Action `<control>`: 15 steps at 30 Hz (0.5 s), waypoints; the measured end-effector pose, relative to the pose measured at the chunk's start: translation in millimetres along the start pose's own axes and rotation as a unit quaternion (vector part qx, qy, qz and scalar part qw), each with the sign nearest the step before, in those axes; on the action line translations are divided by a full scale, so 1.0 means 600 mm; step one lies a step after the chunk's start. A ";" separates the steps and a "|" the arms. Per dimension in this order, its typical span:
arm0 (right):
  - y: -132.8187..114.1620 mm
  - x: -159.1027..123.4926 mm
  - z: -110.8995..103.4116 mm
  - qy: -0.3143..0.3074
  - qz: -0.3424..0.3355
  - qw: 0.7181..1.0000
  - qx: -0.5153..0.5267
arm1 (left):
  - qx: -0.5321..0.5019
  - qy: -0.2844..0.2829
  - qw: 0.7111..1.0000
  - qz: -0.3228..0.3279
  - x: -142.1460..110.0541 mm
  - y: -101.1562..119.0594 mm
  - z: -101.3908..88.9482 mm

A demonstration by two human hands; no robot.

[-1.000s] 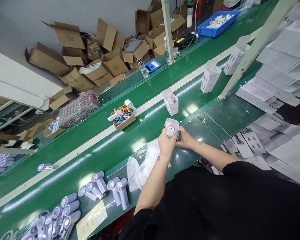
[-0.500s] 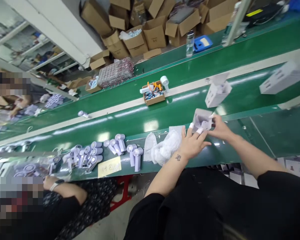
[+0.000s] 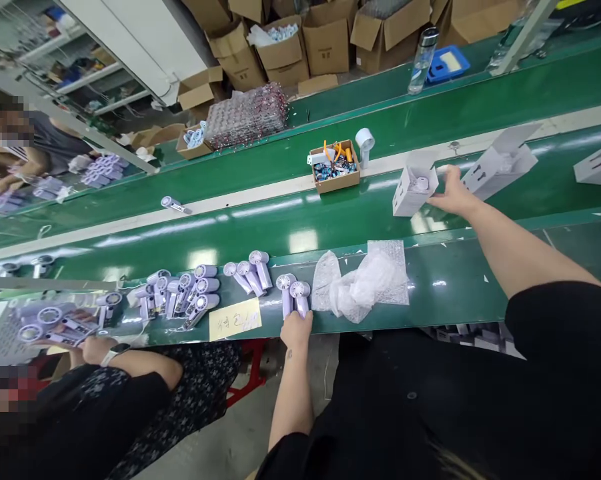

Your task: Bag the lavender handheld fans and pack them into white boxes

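Note:
My left hand (image 3: 296, 328) is closed round the lower handle of a purple handheld fan (image 3: 300, 291), at the bench's near edge. A second purple fan (image 3: 285, 283) lies against it; whether my fingers hold that handle too is hidden. On the belt at right stands an open white box (image 3: 411, 193) with a wrapped pale thing inside. Beside its right wall is my right hand (image 3: 455, 193), thumb and fingers apart, the thumb at or near the box. Crumpled bubble wrap bags (image 3: 365, 283) lie right of the fans.
More purple fans (image 3: 190, 293) lie to the left, behind a handwritten yellow note (image 3: 235, 319). A small carton (image 3: 337, 180) of parts and orange-handled pliers stands on the belt. Another open white box (image 3: 500, 170) stands at right. A co-worker's hand (image 3: 100, 350) is at far left.
The white box went from my hands to the belt. My right hand has let it go. My left hand moved left and closed on a fan. The view swung left.

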State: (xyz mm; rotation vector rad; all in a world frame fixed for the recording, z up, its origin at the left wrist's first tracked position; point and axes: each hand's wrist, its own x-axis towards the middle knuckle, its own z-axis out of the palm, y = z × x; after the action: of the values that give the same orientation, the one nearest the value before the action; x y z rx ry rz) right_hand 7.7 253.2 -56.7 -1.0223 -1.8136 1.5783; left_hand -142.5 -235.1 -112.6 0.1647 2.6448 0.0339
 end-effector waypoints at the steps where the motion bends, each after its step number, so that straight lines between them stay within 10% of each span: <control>1: -0.006 -0.037 0.016 0.042 0.018 0.999 0.001 | -0.073 -0.013 0.997 0.000 -0.005 0.005 0.000; 4: -0.003 -0.178 0.110 0.038 0.132 0.989 0.059 | -0.359 -0.075 0.928 0.060 -0.041 0.040 0.007; 8: 0.025 -0.336 0.267 -0.121 0.238 0.955 0.128 | -0.521 -0.188 0.810 0.194 -0.090 0.086 0.032; 12: 0.040 -0.371 0.315 -0.165 0.368 0.863 0.304 | -0.348 -0.040 0.885 0.307 -0.056 0.058 0.049; 15: 0.043 -0.357 0.279 -0.153 0.393 0.863 0.278 | -0.119 0.026 0.917 0.379 0.006 0.019 0.056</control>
State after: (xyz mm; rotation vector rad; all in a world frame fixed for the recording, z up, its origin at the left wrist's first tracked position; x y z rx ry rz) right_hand 4.1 -17.5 -93.2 -1.3424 -0.9690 2.6723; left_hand -128.4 -223.3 -142.9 1.0974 2.4311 0.6148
